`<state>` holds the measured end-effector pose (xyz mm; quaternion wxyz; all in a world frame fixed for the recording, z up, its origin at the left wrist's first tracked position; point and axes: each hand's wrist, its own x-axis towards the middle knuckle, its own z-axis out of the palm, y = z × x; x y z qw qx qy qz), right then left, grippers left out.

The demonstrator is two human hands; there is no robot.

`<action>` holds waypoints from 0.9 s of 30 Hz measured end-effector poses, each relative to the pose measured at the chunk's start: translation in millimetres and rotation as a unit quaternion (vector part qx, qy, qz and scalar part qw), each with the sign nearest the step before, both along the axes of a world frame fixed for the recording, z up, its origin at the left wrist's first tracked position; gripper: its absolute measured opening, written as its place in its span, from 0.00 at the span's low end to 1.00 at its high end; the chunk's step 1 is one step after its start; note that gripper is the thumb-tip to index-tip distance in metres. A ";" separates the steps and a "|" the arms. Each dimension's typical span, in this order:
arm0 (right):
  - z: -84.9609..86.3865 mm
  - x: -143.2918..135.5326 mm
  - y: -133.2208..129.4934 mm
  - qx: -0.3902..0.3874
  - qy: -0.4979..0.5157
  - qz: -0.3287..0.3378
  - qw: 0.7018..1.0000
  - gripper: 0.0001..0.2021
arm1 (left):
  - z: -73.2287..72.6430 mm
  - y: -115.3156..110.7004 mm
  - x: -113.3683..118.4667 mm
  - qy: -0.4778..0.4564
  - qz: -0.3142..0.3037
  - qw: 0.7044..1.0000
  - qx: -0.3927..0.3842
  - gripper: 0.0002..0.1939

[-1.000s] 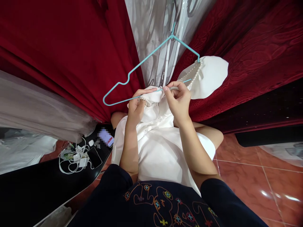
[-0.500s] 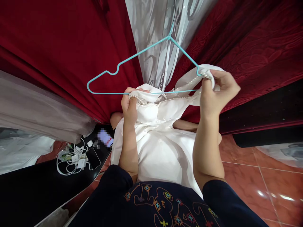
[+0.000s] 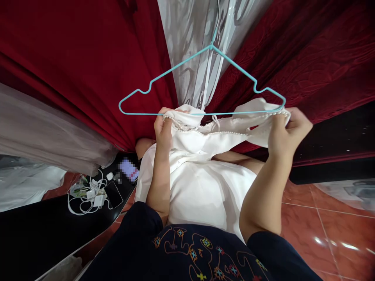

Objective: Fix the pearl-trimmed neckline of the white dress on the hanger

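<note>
A white dress (image 3: 211,187) with pearl-beaded edging lies over my lap, its top pulled wide between my hands. My left hand (image 3: 164,127) is closed on the left shoulder part, thumb on the beaded edge, just by the bottom bar of a light blue hanger (image 3: 180,63). My right hand (image 3: 288,130) pinches the other shoulder's beaded edge, right at the hanger's right end. The hanger is upright in front of me, its hook near white hangers at the top. Whether the right strap is around the hanger's end or only beside it, I cannot tell.
Red curtains (image 3: 88,50) hang in front on both sides, with grey-white fabric and white hangers (image 3: 224,50) between them. On a black bench (image 3: 35,230) at left lie a phone (image 3: 113,194), white cables (image 3: 79,208) and a lit screen (image 3: 129,169). Reddish floor tiles (image 3: 310,222) show at right.
My right hand has moved right and down with the dress edge, off the hanger's notch to its outer end. The dress top is stretched wider. My left hand has shifted only slightly.
</note>
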<state>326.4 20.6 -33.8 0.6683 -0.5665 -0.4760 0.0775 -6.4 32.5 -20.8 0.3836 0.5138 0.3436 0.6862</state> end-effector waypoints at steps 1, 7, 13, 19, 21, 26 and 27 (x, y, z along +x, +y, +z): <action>-2.0 -8.4 -7.8 -0.012 -0.002 0.022 1.000 0.15 | -1.6 1.2 1.7 -0.004 0.000 1.000 0.000 0.23; 9.8 -72.5 -35.0 0.023 -0.040 0.128 0.991 0.08 | -3.9 1.8 4.6 -0.038 -0.033 0.999 -0.010 0.18; 23.3 -124.2 -26.9 0.088 0.033 0.112 0.989 0.19 | -5.7 0.5 0.8 -0.023 -0.049 0.998 -0.034 0.22; 18.7 -133.1 -19.5 0.009 -0.018 0.182 0.983 0.14 | -9.5 -1.9 4.5 -0.012 -0.070 0.997 -0.038 0.22; 17.5 -130.4 -15.3 0.008 -0.006 0.168 0.986 0.14 | -7.3 -4.5 0.7 0.001 -0.087 0.996 -0.032 0.20; 18.0 -128.0 -9.2 -0.003 0.005 0.143 0.990 0.13 | -11.6 -3.0 -33.5 0.147 -0.032 0.989 -0.004 0.11; 18.2 -128.7 -8.7 -0.007 0.006 0.141 0.990 0.12 | -15.1 -1.2 -43.0 0.160 -0.001 0.987 -0.002 0.09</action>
